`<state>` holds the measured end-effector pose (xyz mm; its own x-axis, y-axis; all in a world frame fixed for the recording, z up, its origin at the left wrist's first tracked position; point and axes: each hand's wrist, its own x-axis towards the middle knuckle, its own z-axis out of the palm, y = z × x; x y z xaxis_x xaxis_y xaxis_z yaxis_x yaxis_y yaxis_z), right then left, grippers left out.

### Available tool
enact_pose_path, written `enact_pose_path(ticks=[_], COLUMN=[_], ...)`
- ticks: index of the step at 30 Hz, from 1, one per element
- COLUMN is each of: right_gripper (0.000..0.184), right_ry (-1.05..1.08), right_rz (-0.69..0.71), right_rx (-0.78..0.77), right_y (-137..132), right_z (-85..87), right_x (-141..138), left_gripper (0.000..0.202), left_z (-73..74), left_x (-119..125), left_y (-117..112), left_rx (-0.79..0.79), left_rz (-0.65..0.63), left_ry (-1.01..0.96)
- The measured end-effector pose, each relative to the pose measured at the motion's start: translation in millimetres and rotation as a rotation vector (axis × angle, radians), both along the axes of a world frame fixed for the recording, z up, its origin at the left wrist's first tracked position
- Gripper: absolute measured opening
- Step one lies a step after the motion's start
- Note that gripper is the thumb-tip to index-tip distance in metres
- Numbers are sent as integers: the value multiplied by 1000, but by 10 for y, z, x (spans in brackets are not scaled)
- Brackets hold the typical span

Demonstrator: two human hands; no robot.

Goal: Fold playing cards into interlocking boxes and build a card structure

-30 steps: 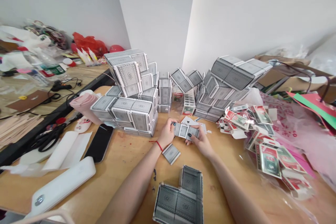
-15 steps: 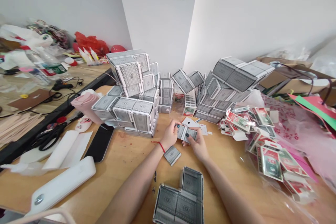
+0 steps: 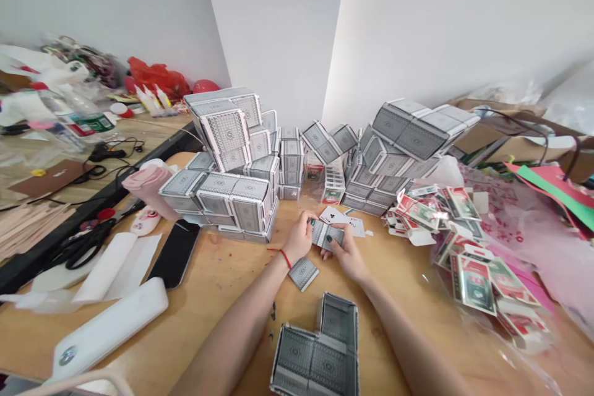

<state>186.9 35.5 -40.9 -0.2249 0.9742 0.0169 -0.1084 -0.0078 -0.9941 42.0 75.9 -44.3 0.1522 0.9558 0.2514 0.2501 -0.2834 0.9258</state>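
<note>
Left hand (image 3: 299, 236) and right hand (image 3: 349, 255) pinch patterned cards (image 3: 320, 234) at opposite edges, with open tabletop (image 3: 401, 272) rightward.

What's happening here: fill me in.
A person's left hand and right hand hold grey-patterned cards between them over a wooden table. A separate grey-patterned piece lies near the left hand, and an L-shaped block sits between the forearms. Just beyond the hands lie face-up cards, with stacked blocks farther back on both sides.
</note>
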Motion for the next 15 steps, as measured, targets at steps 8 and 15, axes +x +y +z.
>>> enact_pose_path(ticks=[8,15], right_gripper=[37,31], right_ry=[141,-146], right_rz=[-153,-226], right_rx=[19,106], right_y=[60,0], right_z=[-34,-42], right_x=[-5,72], left_gripper=[28,25], left_z=[43,34], left_x=[37,-5], left_y=[-15,9], left_rx=[-357,-332], left_rz=[-3,0], left_ry=[-460,-514])
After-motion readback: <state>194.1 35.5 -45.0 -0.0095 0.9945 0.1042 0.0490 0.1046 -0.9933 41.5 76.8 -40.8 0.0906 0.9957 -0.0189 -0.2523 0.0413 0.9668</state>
